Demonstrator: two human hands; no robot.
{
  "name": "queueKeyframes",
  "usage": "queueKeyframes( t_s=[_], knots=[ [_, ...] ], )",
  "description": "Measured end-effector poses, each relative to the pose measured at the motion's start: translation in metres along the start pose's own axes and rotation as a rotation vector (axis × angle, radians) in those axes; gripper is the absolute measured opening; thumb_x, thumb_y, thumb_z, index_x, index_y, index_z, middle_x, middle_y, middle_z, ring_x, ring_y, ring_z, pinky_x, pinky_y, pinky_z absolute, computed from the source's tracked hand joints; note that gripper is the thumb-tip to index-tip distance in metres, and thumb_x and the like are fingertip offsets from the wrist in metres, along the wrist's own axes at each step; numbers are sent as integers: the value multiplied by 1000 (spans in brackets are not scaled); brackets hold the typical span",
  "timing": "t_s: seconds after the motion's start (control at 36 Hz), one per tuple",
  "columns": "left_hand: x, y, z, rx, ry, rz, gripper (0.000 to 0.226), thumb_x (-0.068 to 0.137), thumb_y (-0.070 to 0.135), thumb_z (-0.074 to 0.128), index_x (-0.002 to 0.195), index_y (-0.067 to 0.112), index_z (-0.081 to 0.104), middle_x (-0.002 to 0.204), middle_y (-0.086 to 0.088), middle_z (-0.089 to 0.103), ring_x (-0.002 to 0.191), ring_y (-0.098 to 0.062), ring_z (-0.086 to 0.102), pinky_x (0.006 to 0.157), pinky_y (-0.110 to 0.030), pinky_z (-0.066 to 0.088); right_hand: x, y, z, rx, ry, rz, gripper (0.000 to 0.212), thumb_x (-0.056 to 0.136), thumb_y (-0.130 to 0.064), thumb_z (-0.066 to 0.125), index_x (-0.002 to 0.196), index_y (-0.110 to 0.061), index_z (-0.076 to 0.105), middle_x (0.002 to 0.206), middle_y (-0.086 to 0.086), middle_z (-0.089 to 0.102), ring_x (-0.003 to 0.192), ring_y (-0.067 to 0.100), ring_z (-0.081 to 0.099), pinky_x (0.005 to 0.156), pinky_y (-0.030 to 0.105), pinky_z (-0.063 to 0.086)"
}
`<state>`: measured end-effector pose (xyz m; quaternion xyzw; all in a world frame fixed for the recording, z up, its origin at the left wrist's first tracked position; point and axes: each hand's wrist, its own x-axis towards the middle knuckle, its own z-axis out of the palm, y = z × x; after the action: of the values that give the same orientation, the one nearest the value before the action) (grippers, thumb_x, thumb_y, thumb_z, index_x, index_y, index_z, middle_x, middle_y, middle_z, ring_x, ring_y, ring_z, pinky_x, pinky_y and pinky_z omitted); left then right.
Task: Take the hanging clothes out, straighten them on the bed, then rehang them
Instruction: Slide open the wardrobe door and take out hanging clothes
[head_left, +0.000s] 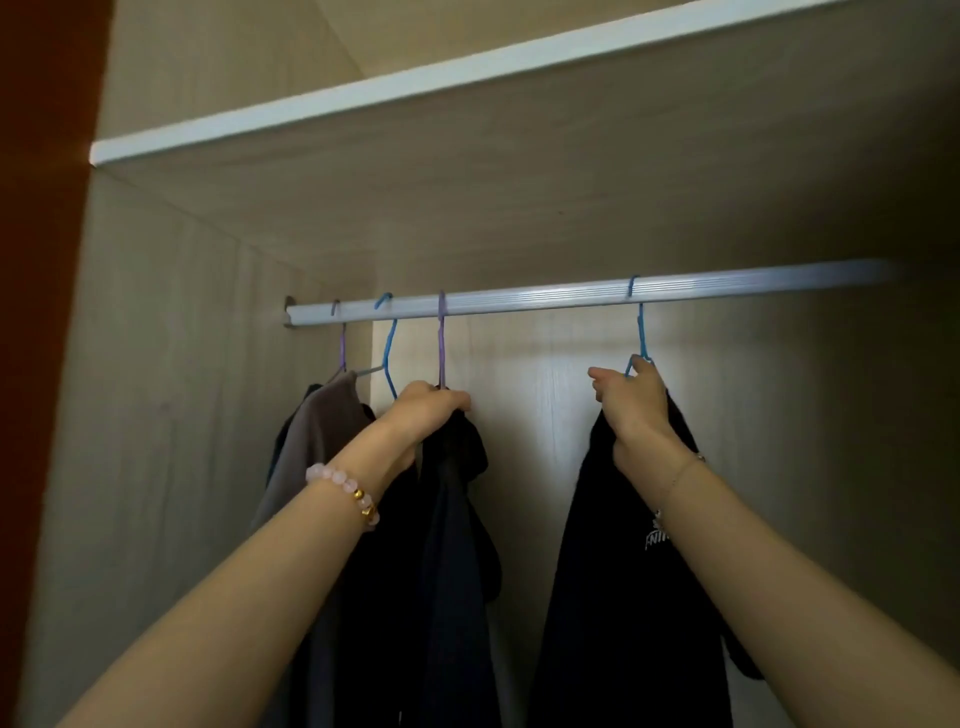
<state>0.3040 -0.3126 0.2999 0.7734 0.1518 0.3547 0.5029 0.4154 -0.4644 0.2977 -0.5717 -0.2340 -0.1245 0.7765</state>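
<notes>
Both bare forearms fill the bottom of the head view, reaching up into a pale wood-grain wardrobe. Landmark: ribbed silver metal hanging rail (519, 299) running across under the white-edged shelf (363, 93).

Left hand (423, 410), pink bead bracelet (345, 491) on the wrist, sits below the rail's left part, fingers curled closed over the shoulder of a dark navy-black garment (452, 545) at the base of a thin purple wire hanger (441, 345). Hook is on the rail.

Right hand (631, 402) is below the rail's middle-right, closed round the neck of a thin blue wire hanger (640, 332) and the collar of a black garment with small white print (623, 571). Hook also on the rail.

Further left under the rail: a second blue wire hanger (388, 345), hook cocked up, its garment hidden behind the left wrist; then a taupe-brown garment (317, 441) on another purple hanger near the rail bracket.

Risks, judged: lifting two at once, a hook may snag the rail lip and twist. Slick thin wire lets a garment slide off a tilted shoulder. Left lift could knock the cocked neighbouring hook loose, since it is just beside.
</notes>
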Motion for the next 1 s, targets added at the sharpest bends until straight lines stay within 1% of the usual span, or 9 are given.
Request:
queueKeyframes(
  t_s=[0.11, 0.17, 0.28, 0.36, 0.44, 0.58, 0.75, 0.92, 1.0],
  knots=[
    [7, -10, 5, -165, 9, 14, 33, 80, 10, 66, 109, -5, 64, 101, -22, 67, 85, -31, 65, 69, -29, 52, 10, -4, -15, 0, -38, 51, 27, 98, -7, 49, 124, -7, 55, 98, 10, 56, 96, 17, 49, 65, 15, 41],
    [11, -13, 7, -214, 31, 38, 28, 82, 5, 61, 106, -8, 65, 94, -21, 65, 75, -27, 63, 64, -27, 50, 16, -6, -21, -3, -55, 55, 28, 97, -6, 50, 124, -2, 56, 98, 9, 61, 93, 15, 52, 58, 9, 38],
    [19, -19, 2, -198, 49, 86, 20, 81, 5, 59, 96, -5, 68, 91, -20, 64, 83, -28, 60, 73, -30, 47, 25, -14, -27, -13, -81, 26, 47, 94, -3, 55, 139, 4, 44, 100, 13, 64, 97, 19, 62, 82, 20, 41],
    [25, -19, -5, -201, 49, 113, 22, 80, 5, 60, 95, -8, 68, 86, -18, 63, 83, -27, 60, 77, -33, 46, 33, -23, -27, -40, -112, 18, 33, 92, 0, 57, 124, 6, 56, 109, 22, 66, 105, 24, 61, 78, 22, 40],
    [29, -13, -10, -202, 28, 132, 10, 80, 6, 61, 80, -2, 67, 76, -14, 62, 72, -25, 59, 69, -29, 47, 44, -31, -25, -83, -161, 44, 19, 92, 6, 49, 102, 1, 64, 94, 7, 69, 100, 18, 62, 79, 20, 41],
    [39, 0, -18, -226, 21, 121, 10, 79, 2, 59, 73, 6, 67, 74, -9, 64, 71, -21, 60, 68, -27, 50, 50, -33, -18, -81, -220, 116, 46, 90, 16, 33, 135, 6, 42, 100, 1, 68, 98, 14, 64, 60, 23, 41],
    [51, 18, -28, -231, -9, 141, 32, 77, 7, 62, 105, -7, 63, 92, -17, 61, 78, -25, 60, 67, -27, 49, 50, -20, -15, 26, -280, 217, 53, 90, 16, 29, 142, 8, 28, 125, 10, 63, 111, 19, 60, 37, 13, 45],
    [57, 31, -22, -268, -72, 121, 3, 78, 6, 58, 79, 5, 61, 68, -9, 55, 63, -19, 53, 64, -26, 44, 50, 13, -22, 125, -352, 374, 53, 91, 14, 27, 144, 6, 27, 124, 8, 59, 125, 20, 55, 35, 13, 45],
    [63, 32, -17, -289, -82, 67, 11, 75, 7, 60, 65, 9, 56, 52, -4, 52, 55, -18, 49, 60, -25, 42, 43, 30, -29, 180, -375, 436, 53, 93, 14, 27, 145, 7, 26, 127, 10, 59, 123, 20, 54, 37, 15, 48]
  ],
)
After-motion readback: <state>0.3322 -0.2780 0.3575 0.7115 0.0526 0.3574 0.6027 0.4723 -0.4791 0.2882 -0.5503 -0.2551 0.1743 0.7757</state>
